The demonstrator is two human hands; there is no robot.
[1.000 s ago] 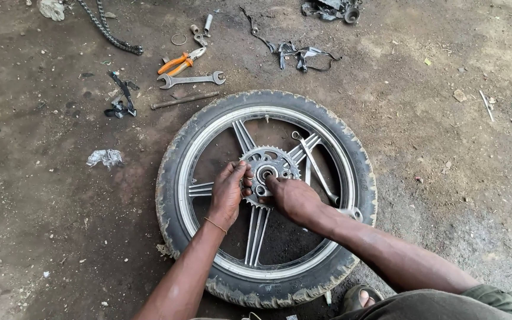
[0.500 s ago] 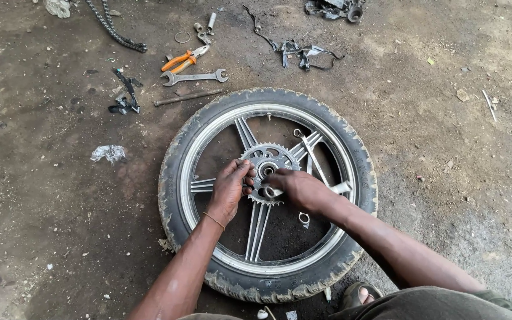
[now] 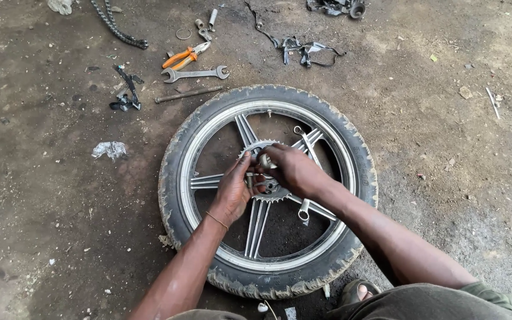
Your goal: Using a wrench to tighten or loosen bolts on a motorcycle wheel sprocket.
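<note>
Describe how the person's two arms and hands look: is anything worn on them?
Both arms are bare from the hands up to where the picture ends; no sleeves and no gloves show. The left hand has a thin cord-like band around its wrist. The right hand wears nothing that I can see: no ring, watch or band. Whether the fingers carry grease or dirt cannot be told.

Sprocket (image 3: 262, 172) centre hidden under hands

Repair yard: dirt floor (image 3: 60, 195), spanner (image 3: 195, 73), pliers (image 3: 186, 55).
</note>
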